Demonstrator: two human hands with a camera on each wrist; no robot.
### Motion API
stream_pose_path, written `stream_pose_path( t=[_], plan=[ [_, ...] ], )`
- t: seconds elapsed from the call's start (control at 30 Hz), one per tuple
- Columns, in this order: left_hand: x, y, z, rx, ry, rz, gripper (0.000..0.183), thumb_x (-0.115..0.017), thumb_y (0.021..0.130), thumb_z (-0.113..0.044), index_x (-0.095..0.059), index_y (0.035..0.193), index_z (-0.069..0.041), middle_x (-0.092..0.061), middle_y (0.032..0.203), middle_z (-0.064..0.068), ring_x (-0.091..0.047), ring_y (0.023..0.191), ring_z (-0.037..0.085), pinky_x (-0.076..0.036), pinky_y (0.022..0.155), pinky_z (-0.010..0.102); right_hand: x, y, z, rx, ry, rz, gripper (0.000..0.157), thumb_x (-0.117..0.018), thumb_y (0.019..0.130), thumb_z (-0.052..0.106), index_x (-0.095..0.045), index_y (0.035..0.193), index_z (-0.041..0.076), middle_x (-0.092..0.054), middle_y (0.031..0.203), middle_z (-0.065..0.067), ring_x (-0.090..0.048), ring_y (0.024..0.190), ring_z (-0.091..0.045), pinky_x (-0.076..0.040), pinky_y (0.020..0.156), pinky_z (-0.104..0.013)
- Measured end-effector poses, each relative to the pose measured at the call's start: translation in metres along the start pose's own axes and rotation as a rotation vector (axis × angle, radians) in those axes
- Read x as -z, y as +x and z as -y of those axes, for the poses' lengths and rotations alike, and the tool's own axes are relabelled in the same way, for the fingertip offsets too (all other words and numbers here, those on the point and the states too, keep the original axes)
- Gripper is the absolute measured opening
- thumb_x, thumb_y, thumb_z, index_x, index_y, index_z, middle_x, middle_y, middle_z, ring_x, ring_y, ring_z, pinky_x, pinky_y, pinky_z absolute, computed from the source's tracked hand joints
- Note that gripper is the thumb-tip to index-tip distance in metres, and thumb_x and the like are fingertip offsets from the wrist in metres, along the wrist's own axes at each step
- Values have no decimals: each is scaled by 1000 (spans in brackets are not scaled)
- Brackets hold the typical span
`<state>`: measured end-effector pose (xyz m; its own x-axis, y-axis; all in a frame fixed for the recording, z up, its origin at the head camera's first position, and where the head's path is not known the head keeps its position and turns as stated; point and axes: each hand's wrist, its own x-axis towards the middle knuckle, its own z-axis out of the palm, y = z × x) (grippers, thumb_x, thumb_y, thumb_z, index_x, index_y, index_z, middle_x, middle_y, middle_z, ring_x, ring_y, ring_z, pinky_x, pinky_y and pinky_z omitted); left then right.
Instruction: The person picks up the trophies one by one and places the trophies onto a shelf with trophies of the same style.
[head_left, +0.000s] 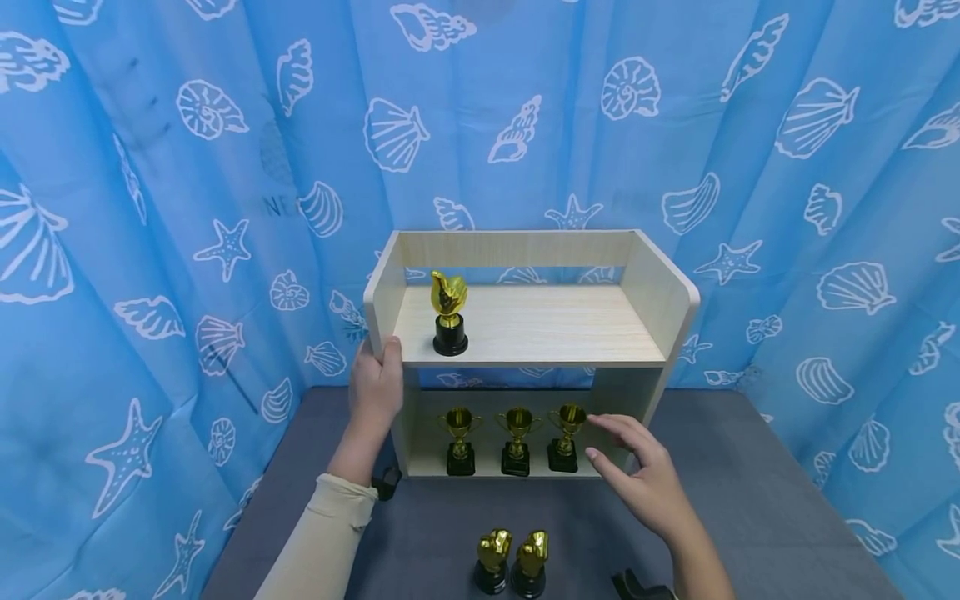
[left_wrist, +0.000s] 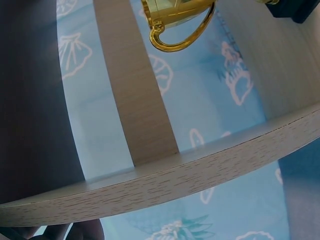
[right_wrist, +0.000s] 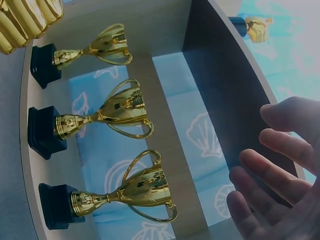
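A pale wooden two-tier shelf (head_left: 532, 364) stands on the table. My left hand (head_left: 377, 387) grips its left side panel, thumb at the front edge and fingers on the outer side. On the lower tier three gold trophy cups stand in a row: a left cup (head_left: 461, 458), a middle cup (head_left: 515, 450) and a right cup (head_left: 564, 450), all on black square bases. My right hand (head_left: 637, 471), fingers spread, hovers right beside the right cup and holds nothing. On the upper tier, at the left, stands a gold thumbs-up trophy (head_left: 450, 321) with a round black base.
Two more gold hand-shaped trophies, one at left (head_left: 491, 562) and one at right (head_left: 529, 567), stand close together on the dark grey tabletop (head_left: 757, 500) before the shelf. A blue shell-print curtain (head_left: 480, 108) hangs behind. Black straps lie near both wrists.
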<state>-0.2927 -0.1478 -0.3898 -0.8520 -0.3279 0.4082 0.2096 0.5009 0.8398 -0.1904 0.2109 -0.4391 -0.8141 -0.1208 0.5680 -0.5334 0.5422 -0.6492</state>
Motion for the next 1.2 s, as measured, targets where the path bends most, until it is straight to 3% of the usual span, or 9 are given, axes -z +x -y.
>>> stream_pose_path(
  t=[0.2,0.4,0.6,1.03,1.2],
  plan=[
    [-1,1,-1,-15,9,-14,58,-38,99,-56,-53,133,-12,-62,122,11,-60,99,29,-49,85,52,0,-2,-3,4,21,48,43,-72,89,14,-61,130,26,-61,125,6,-55,112,0,-45,90,-12],
    [0,-1,0,-3,23,-3,62,-36,98,-58,-51,136,-12,-59,129,11,-60,107,29,-48,91,55,0,-6,-5,-7,37,112,44,-71,90,18,-59,131,27,-61,128,3,-57,115,-4,-47,91,-15],
    [0,-1,-1,-11,21,2,60,-37,99,-57,-50,137,-13,-59,131,11,-60,111,30,-48,93,55,-1,-9,-4,-23,58,181,44,-72,89,24,-59,131,31,-60,130,5,-56,119,-7,-51,92,-25],
    [1,0,-2,-7,19,-3,56,-37,99,-56,-52,132,-13,-61,124,11,-61,104,29,-48,88,54,-9,-18,-4,-46,86,320,39,-73,88,31,-62,126,34,-63,124,9,-62,111,-12,-53,88,-31],
    [1,0,-3,17,12,9,59,-38,99,-56,-50,137,-12,-60,130,11,-60,111,30,-47,94,55,-11,-22,-6,-51,105,359,39,-73,88,32,-62,125,33,-63,123,13,-62,109,-8,-52,88,-29]
  ],
)
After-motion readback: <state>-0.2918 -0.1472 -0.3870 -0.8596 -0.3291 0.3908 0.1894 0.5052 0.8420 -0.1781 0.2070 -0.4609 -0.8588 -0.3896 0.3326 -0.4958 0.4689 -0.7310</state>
